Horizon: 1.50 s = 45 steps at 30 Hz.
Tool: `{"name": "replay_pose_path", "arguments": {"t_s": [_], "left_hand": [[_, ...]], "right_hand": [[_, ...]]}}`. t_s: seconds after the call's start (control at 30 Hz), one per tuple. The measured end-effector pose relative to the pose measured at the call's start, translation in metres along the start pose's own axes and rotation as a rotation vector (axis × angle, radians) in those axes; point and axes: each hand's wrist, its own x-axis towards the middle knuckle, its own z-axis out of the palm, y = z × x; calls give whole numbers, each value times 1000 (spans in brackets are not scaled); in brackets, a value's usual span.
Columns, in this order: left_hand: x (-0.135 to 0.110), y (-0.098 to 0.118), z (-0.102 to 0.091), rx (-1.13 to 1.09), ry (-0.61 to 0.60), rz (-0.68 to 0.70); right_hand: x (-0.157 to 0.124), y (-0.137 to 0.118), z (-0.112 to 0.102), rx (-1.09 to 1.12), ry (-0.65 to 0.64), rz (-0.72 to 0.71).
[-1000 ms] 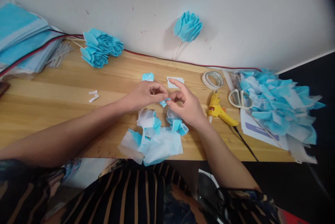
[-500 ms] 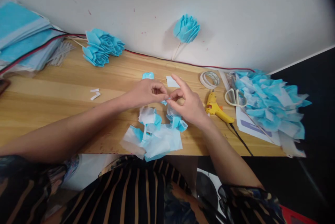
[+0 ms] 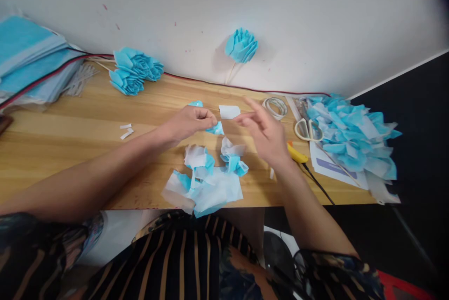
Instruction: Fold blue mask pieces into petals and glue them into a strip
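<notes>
Between thumb and fingers, my left hand (image 3: 187, 123) pinches a small blue fabric piece (image 3: 216, 128). To its right, my right hand (image 3: 264, 134) is raised with its fingers apart and nothing visible in them, slightly blurred. A white paper strip (image 3: 229, 112) lies on the table between the hands, toward the wall. Below them are crumpled blue and white fabric scraps (image 3: 217, 190). Another small blue piece (image 3: 196, 103) lies just beyond my left hand. The yellow glue gun (image 3: 297, 153) is partly hidden behind my right hand.
A tape roll (image 3: 275, 108), scissors (image 3: 308, 130) and a heap of blue and white petals (image 3: 354, 134) are at the right. One blue flower (image 3: 242, 46) leans on the wall; several more flowers (image 3: 135, 71) lie left, near stacked blue sheets (image 3: 31, 57).
My right hand has let go of the small blue piece and moved right, its fingers spreading. My left hand keeps the piece and has shifted slightly left. The view has shifted a little.
</notes>
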Motion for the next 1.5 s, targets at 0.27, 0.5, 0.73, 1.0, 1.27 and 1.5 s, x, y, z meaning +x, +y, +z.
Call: {"name": "replay_pose_path", "arguments": {"t_s": [0.27,0.5,0.73,1.0,1.27,1.5], "left_hand": [[6,-12,0,-150,118,-13],[8,-19,2,-262,130,-62],[5,-13,2,-319,108,-96],[3,-9,4,-247,123,-105],[1,-6,8,-150,129,-123],[1,-5,9,-299,106,-205]], "right_hand": [[-63,59,-91,-877,-100,89],[-76,89,-87,-1050,-169,-17],[-60,78,-97,-987,-114,130],[-59,15,-76,97,123,397],[-49,-9,-24,244,-76,361],[-47,-8,-17,260,-140,364]]}}
